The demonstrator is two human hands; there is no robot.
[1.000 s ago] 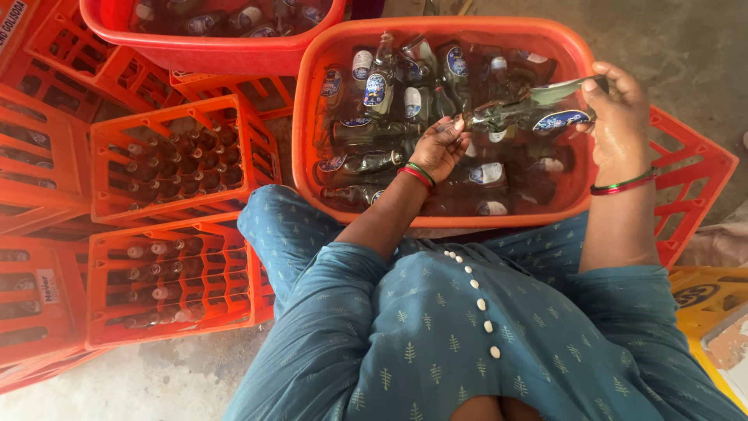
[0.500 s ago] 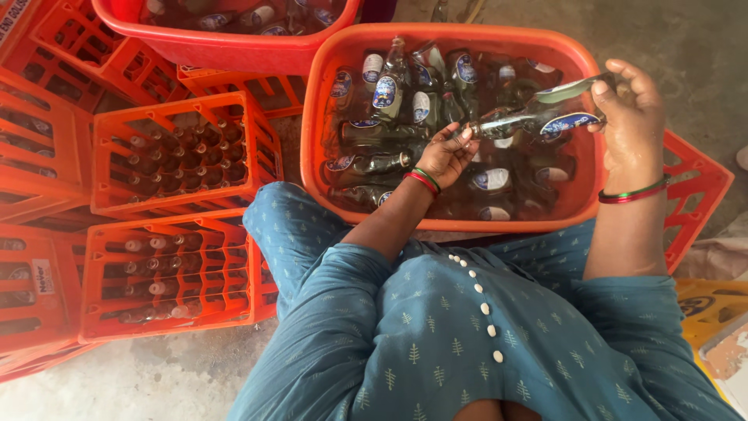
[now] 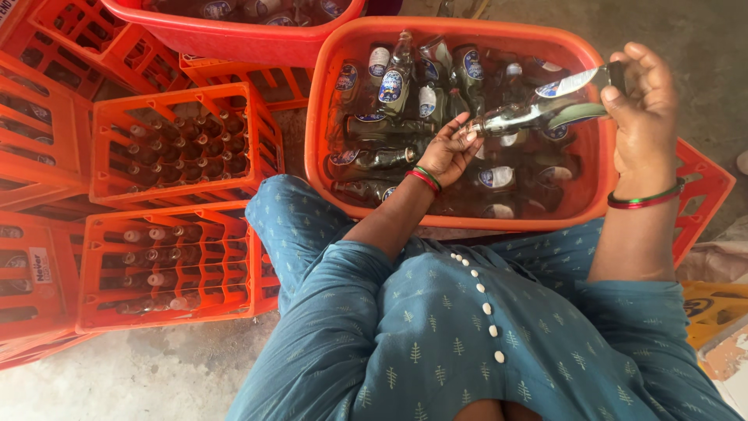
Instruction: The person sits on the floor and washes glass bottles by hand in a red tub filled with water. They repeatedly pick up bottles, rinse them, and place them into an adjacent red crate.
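Lap: a blue tunic (image 3: 467, 343) with small tree print and white buttons fills the near frame.
Left hand (image 3: 446, 150): fingers curled around the neck end of a clear glass bottle (image 3: 538, 109), pinching it closed near the mouth.
Right hand (image 3: 643, 109): wrapped shut around the base end of the same bottle, with a red and green bangle at the wrist.
Bottle position: held nearly level, slightly tilted, above the orange tub (image 3: 327, 125).
Handling: glass, so likely stiff, fragile, fairly heavy, and slippery if wet; neck and base look the surest grips.
Tub contents: many labelled bottles lying crowded together, apparently in water.
Left side: orange crates (image 3: 175, 144) holding capped bottles upright.
Farthest: a red tub (image 3: 234, 35) of bottles.
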